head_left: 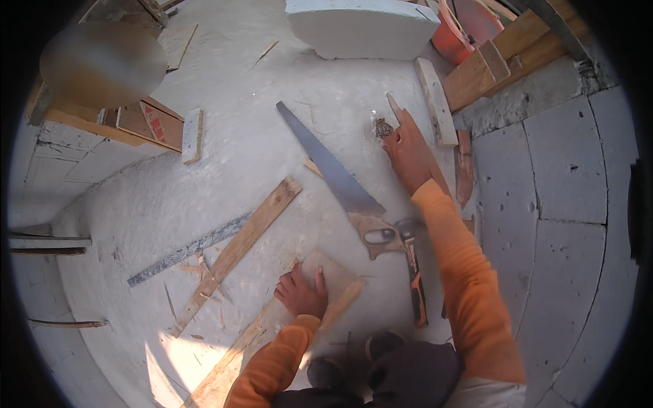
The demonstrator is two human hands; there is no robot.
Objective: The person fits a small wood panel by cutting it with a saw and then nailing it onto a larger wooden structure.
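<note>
My left hand (301,290) lies with spread fingers on a short, wide wooden board (328,266) in front of my feet. A longer plank (235,350) runs beside it toward the lower edge. My right hand (409,153) reaches forward, its fingers at a small pile of nails (383,127) on clear plastic. One finger points ahead, beside a pale wooden sliver (392,102); no held thing shows. Between my hands lies a handsaw (326,163), its handle close to a hammer (416,289) with a black and orange grip.
A narrow wood strip (238,255) crosses a speckled metal strip (183,251) at left, among splinters. A pale block (364,30) and a red-orange tub (469,30) stand far off. Grey block wall (564,163) borders the right; a wood scrap (192,136) stands at left.
</note>
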